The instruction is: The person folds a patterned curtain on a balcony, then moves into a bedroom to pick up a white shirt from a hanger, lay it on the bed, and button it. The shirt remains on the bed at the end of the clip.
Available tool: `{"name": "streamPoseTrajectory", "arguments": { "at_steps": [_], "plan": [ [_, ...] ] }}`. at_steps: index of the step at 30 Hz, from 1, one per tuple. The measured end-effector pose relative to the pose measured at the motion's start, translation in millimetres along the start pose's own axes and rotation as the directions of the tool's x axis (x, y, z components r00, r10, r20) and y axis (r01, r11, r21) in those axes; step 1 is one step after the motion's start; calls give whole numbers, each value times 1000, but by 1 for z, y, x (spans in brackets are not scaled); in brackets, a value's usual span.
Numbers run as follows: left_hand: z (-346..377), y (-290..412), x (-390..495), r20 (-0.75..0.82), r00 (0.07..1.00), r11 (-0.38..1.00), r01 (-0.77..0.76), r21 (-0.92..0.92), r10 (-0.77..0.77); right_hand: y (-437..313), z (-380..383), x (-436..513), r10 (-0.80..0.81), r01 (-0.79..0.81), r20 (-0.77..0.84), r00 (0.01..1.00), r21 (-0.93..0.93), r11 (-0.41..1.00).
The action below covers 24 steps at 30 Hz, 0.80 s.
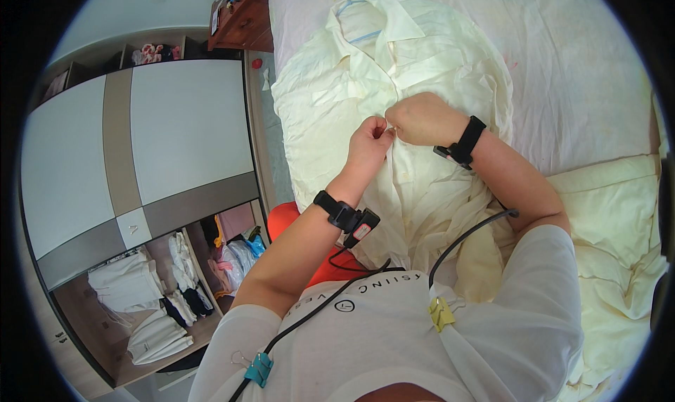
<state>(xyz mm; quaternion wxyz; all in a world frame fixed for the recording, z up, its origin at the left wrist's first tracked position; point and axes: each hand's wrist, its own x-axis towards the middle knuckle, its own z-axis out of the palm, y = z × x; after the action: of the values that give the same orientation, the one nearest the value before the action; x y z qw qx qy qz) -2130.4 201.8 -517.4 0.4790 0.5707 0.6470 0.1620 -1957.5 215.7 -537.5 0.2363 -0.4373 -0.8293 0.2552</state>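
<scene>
A cream button-up shirt [332,154] with a pointed collar lies front up on the bed, its collar away from me. A light blue hanger [364,36] shows inside the neck opening. Both of my hands meet at the front placket, below the chest. My left hand [372,138] pinches the placket edge between thumb and fingers. From the other side, my right hand [426,118] grips the cloth at the same spot, knuckles up. Whatever button sits between the fingertips is hidden. Lower down the placket, a small button [405,176] is visible.
Pale sheeting covers the bed [575,75]. Folded cream cloth [606,212] lies to my right. At left stands a wardrobe [190,133] with clothes in its open compartments, beside a reddish wooden cabinet [245,20]. Black cables [327,304] run from my wrist devices across my shirt.
</scene>
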Motion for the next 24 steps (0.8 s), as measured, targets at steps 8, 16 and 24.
{"name": "streamPoseTrajectory", "arguments": {
  "at_steps": [8, 16, 24],
  "plan": [
    [-3, 8, -3, -3, 996, 992, 94, -81, -94, 5, 3, 2, 18, -14, -57, 998, 72, 997],
    [-19, 16, -7, 131, 975, 940, 208, -271, -178, 1, 4, 4, -6, 15, -101, 995, 79, 997],
    [-18, 21, -5, 89, 990, 969, 126, -214, -109, -6, 2, 3, -17, 29, -171, 985, 65, 997]
  ]
}}
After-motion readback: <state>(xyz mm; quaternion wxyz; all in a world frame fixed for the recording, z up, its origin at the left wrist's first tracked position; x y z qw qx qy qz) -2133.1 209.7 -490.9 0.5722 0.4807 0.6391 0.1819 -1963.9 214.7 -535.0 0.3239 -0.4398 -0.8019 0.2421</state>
